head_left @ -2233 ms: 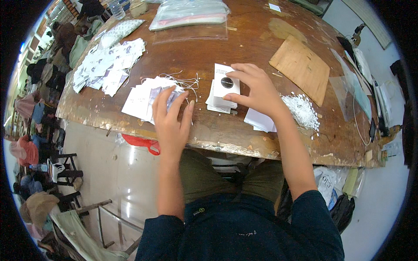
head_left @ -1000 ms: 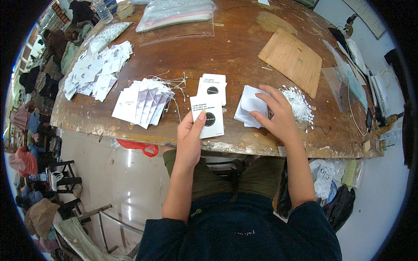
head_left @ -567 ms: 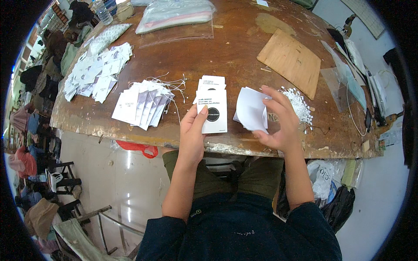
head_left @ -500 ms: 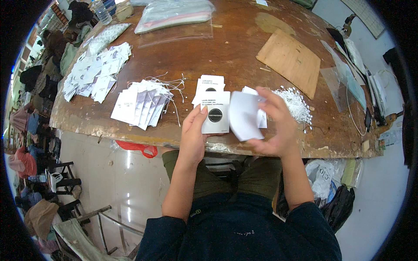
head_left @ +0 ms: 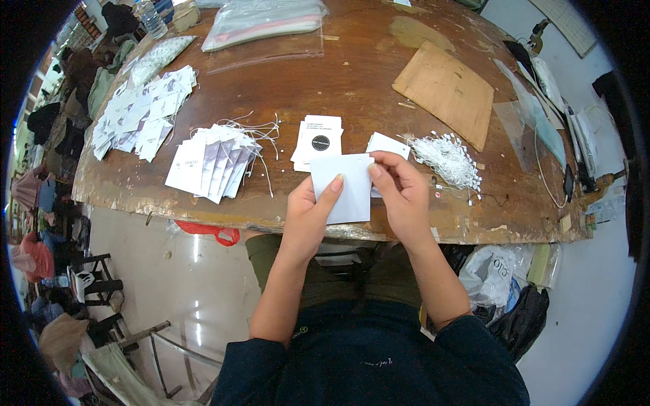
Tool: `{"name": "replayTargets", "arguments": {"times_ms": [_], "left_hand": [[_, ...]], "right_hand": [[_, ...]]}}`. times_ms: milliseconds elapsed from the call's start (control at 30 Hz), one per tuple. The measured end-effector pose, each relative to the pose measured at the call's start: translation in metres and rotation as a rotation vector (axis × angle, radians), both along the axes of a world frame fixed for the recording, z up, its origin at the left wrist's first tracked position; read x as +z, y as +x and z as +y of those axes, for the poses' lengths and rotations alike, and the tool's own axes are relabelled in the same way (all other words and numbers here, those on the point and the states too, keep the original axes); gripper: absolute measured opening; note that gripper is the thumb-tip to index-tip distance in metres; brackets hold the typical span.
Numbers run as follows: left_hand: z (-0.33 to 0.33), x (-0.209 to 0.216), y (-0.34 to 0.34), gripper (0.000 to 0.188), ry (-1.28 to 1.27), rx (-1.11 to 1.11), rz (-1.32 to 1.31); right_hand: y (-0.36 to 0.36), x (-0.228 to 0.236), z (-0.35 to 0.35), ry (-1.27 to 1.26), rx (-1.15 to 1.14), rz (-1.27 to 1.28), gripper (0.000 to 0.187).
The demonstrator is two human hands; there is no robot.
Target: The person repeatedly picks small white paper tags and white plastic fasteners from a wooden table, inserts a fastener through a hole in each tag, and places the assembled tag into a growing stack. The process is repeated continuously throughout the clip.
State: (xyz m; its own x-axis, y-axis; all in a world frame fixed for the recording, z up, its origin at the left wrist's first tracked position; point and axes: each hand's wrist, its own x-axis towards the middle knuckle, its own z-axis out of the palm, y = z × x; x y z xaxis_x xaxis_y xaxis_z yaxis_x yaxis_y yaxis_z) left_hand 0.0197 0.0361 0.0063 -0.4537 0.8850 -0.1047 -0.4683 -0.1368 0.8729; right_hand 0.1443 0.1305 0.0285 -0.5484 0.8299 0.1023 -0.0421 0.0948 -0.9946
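Over the table's near edge, a blank white card [head_left: 351,197] faces up between my hands. My left hand [head_left: 310,211] is closed on its left side, thumb on top. At its upper right corner my right hand [head_left: 404,196] pinches the card between thumb and fingers. Whether more cards lie beneath it is hidden. Just beyond is a stack of white printed cards [head_left: 319,134] with a black circle. Another stack of white cards [head_left: 388,144] is partly covered by my right hand.
Fanned tags with white strings [head_left: 215,162] and a looser tag pile [head_left: 145,111] lie left. To the right are a heap of white string fasteners [head_left: 447,161] and a wooden board [head_left: 445,93]. Clear plastic bags [head_left: 264,27] lie at the back of the brown table [head_left: 352,74].
The printed face with the black circle no longer shows in my left hand; a blank face is up. My right hand moved left, bringing its white sheet against the left hand's card.
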Motion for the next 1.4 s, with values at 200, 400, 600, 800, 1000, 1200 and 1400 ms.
{"name": "replayTargets", "arguments": {"times_ms": [200, 400, 600, 800, 1000, 1200, 1400], "left_hand": [[0.000, 0.000, 0.003, 0.029, 0.023, 0.085, 0.078], [-0.001, 0.001, 0.004, 0.028, -0.020, 0.081, 0.120], [-0.002, 0.005, 0.006, 0.028, 0.018, 0.068, 0.104], [0.001, 0.005, 0.004, 0.028, 0.031, 0.026, 0.115], [-0.007, 0.002, -0.005, 0.029, 0.027, 0.053, 0.160], [-0.004, -0.001, 0.000, 0.029, 0.025, 0.052, 0.111], [-0.005, 0.000, -0.001, 0.029, -0.010, 0.048, 0.168]], "right_hand": [[-0.006, -0.004, -0.006, -0.101, -0.096, 0.206, 0.014], [-0.012, 0.002, -0.011, -0.118, -0.076, 0.195, 0.016], [-0.013, -0.001, -0.010, -0.085, -0.086, 0.133, 0.015], [0.012, -0.004, 0.007, 0.029, -0.056, 0.098, 0.016], [0.098, -0.003, 0.092, 0.779, -0.673, -0.848, 0.018], [0.132, -0.022, 0.112, 0.567, -0.489, -0.700, 0.019], [0.122, 0.001, 0.099, 0.380, -0.655, -0.298, 0.022]]}}
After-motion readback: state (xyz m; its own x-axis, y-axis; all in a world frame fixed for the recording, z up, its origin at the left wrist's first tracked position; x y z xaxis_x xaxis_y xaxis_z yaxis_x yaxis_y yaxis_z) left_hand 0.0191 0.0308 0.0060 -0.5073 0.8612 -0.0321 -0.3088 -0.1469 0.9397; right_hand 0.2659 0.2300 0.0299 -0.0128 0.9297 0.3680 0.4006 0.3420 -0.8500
